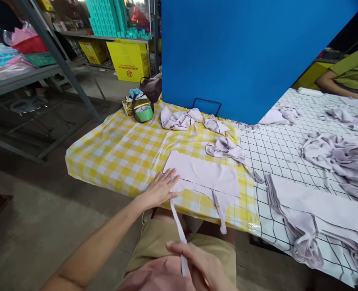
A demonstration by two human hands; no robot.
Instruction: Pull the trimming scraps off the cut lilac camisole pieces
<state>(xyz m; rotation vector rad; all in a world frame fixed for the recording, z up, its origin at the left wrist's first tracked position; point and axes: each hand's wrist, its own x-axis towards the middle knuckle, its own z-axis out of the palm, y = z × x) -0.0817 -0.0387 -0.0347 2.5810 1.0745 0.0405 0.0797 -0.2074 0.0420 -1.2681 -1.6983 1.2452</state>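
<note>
A pale lilac garment piece, seemingly a camisole or bra top with thin straps, lies flat near the front edge of the yellow-checked tablecloth. My left hand presses on its left end, palm down with the fingers stretched out. From under that hand a narrow strap runs down over the table edge toward my lap. My right hand is closed around this strap, whose loose end hangs below the fingers. Another strap droops over the edge on the garment's right side.
Crumpled lilac pieces lie behind the garment, before a tall blue panel. A stack of similar garments rests at right on white grid cloth. Green tape sits at the back left. A co-worker's arm shows far right.
</note>
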